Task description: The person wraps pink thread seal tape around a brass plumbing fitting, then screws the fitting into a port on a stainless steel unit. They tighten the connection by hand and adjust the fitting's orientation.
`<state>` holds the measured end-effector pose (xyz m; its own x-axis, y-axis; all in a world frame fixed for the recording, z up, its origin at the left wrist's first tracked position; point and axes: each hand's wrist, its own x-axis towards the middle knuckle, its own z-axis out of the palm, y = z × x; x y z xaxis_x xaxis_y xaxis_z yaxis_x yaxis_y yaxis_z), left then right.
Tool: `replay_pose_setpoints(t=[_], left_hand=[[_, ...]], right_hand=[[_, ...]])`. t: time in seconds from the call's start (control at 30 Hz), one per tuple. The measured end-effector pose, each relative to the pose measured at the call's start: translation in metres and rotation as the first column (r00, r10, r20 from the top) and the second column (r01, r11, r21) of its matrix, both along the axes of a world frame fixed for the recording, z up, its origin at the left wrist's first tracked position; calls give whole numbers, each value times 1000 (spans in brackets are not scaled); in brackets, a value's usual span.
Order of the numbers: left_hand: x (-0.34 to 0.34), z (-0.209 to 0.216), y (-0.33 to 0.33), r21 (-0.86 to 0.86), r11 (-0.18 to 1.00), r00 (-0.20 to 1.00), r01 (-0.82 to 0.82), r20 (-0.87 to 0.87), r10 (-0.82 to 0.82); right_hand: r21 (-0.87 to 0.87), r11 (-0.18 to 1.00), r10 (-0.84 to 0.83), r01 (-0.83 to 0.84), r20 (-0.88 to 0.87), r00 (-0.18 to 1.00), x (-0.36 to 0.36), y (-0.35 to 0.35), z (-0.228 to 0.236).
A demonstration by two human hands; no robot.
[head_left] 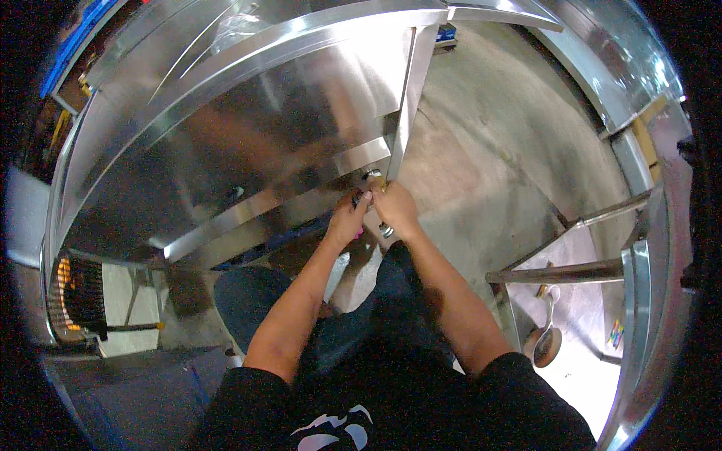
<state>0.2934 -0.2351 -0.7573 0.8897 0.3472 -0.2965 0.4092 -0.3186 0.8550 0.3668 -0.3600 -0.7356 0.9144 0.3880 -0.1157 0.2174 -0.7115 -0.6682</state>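
Both hands meet at the lower right corner of a large stainless steel panel, beside its upright metal leg. My right hand is closed around a slim metal tool; its rounded, ring-like shiny end sticks out below the fist. Just above the knuckles shows a small bright metal fitting with a brass-coloured part. My left hand is closed right beside the right one, thumb against it. Something dark is at its fingertips and a bit of pink shows below; what it holds is hidden.
A steel rail runs along the panel's lower edge. At right, tubular metal legs stand over a pale surface holding a ladle-like utensil. A glowing grille is at far left. Clear plastic wrap lies on the steel top.
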Motion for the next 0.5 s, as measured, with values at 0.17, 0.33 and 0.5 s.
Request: replay_pose_setpoints(t=[0.17,0.33,0.5], left_hand=[[7,-1,12,-14,995,995,102,20,-102],[10,-23,26,8,972,972,233,31,-233],[14,-50,29,265,927,935,266,162,-314]], right_hand=[[13,996,-89,92,-169,982,13,1,-6],[146,984,-84,103,-131,988,12,0,-20],[79,987,-109,138,-296,949,19,1,-39]])
